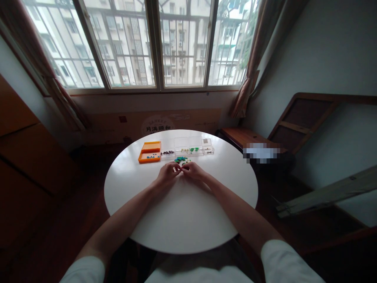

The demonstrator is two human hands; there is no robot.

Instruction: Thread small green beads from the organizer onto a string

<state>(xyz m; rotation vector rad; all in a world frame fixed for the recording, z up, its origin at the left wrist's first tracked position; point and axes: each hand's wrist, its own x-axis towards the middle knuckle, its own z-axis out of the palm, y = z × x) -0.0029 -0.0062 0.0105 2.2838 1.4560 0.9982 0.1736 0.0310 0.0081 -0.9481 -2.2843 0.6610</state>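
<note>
Fingertips (183, 168) of left hand (169, 173) and right hand (193, 171) pinched, contents unclear, pieces (180, 159) beyond, tabletop (182, 212) broad toward near edge (185, 252)

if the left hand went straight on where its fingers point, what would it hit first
Most likely the right hand, facing the left hand; the two look close or touching, though depth makes any small gap hard to tell.

Smooth glossy white tabletop (182, 220), small plastic-looking pieces (180, 159), orange plastic box (149, 160), clear plastic case (188, 142), cloth curtain (249, 78) far right, varnished-looking wooden bench (238, 135), matt wall (338, 47) at right
</note>
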